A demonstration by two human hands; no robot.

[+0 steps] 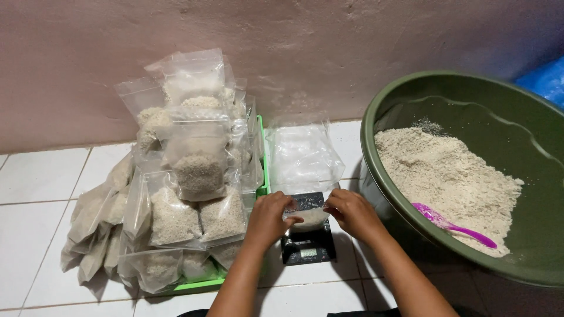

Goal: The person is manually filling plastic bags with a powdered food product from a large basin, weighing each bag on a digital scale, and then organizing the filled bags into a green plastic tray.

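My left hand (268, 216) and my right hand (354, 212) both grip a small clear plastic bag (309, 218) partly filled with pale grainy crumbs. The bag rests on a small black digital scale (308, 246) standing on the white tiled floor. My left fingers pinch the bag's left top edge, and my right fingers hold its right top edge. Most of the scale's platform is hidden under the bag and my hands.
A green tray (200, 286) at left carries a tall heap of filled clear bags (187, 176). Empty clear bags (302, 155) lie against the wall behind the scale. A big green basin (376, 126) at right holds pale crumbs (446, 176) and a magenta scoop (452, 225).
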